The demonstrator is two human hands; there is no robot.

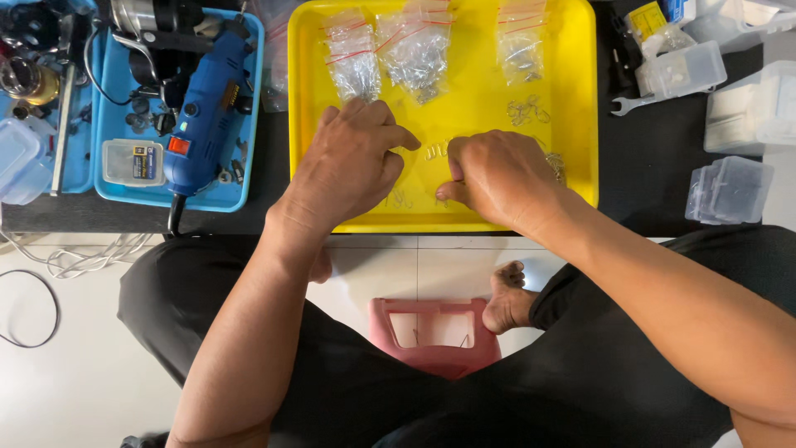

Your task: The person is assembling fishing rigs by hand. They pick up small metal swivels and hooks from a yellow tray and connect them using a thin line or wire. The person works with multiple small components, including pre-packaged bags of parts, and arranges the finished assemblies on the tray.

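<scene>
both hands work inside the yellow tray (580,99) on the black table (655,158). the left hand (348,162) has fingers curled together, tips low on the tray floor; the right hand (497,178) pinches its fingers closed, though on what i cannot tell. small wire pieces (435,151) lie between them. three clear zip bags (414,50) with red seal lines sit at the tray's far side. a blue rotary tool (207,108) rests in a blue tray (108,124) to the left.

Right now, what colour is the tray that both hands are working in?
Bright yellow: the tray shows best in the head view, with both hands over its near half.
</scene>
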